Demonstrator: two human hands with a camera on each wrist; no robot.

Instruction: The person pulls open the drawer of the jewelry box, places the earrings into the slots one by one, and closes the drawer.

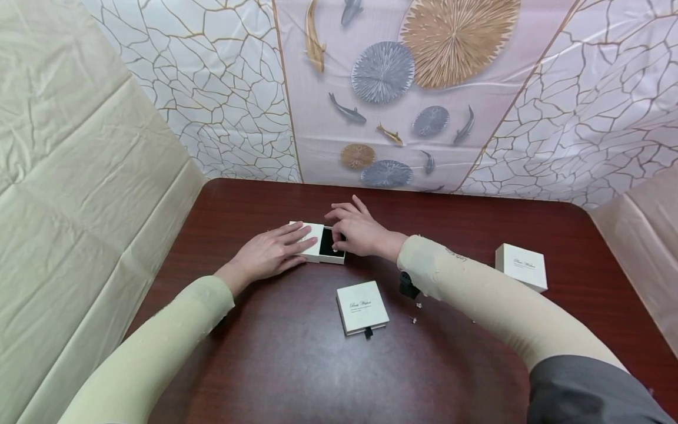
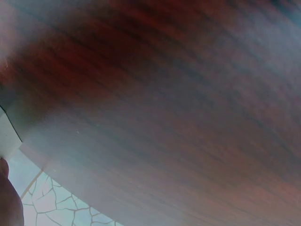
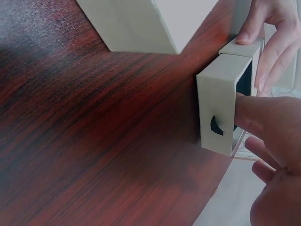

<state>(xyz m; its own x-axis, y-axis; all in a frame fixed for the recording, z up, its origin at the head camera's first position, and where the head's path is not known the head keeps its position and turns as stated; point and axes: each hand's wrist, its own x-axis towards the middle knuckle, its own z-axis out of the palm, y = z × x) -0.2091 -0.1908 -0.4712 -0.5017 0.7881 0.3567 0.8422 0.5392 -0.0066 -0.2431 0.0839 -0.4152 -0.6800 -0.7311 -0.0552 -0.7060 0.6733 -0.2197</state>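
Observation:
A white drawer-style gift box (image 1: 312, 250) lies on the table, its drawer slid partway out to the right and showing a black lining (image 1: 329, 242). On top of its sleeve rests my left hand (image 1: 272, 250), fingers extended flat. My right hand (image 1: 359, 232) reaches into the drawer, thumb and index finger bent down together at the black lining. A tiny bright piece, like a stud earring (image 1: 335, 251), shows at those fingertips. In the right wrist view the drawer front (image 3: 217, 113) has a black pull tab (image 3: 216, 126). The left wrist view shows mostly blurred tabletop.
Another white box (image 1: 362, 307) with printed lettering and a black tab lies nearer the front. A third white box (image 1: 521, 268) is at the right, beyond my right forearm. Small pale studs (image 1: 414, 320) lie on the dark red table (image 1: 254, 359). A patterned cloth (image 1: 381, 141) hangs behind.

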